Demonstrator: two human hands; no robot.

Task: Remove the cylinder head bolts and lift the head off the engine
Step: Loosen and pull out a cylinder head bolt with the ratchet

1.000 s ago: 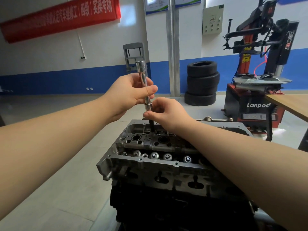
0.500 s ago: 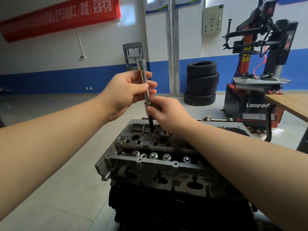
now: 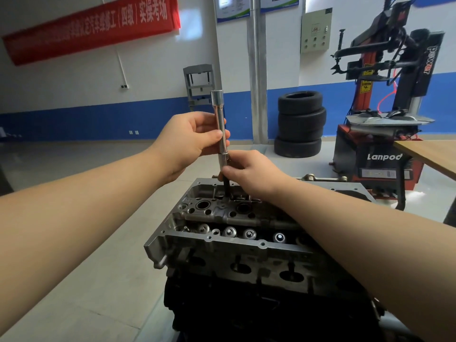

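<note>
A grey aluminium cylinder head [image 3: 222, 245] sits on a dark engine block [image 3: 246, 314] below me. A long chrome socket extension [image 3: 219, 112] stands nearly upright over the head's far side. My left hand [image 3: 190, 141] grips its shaft in the middle. My right hand [image 3: 249, 171] pinches the lower end of the tool, where a dark bolt shank [image 3: 226, 187] hangs down into a hole in the head. The bolt's lower end is hidden in the head.
A stack of three tyres [image 3: 299, 124] stands against the far wall beside a grey pillar [image 3: 257, 70]. A red and black tyre changer [image 3: 385, 134] is at the right, with a wooden table edge [image 3: 429, 154] in front of it. A grey frame [image 3: 198, 85] stands at the back wall.
Both hands have lifted the extension a little, drawing more of the dark bolt shank up out of the head. My right hand has moved up with it.
</note>
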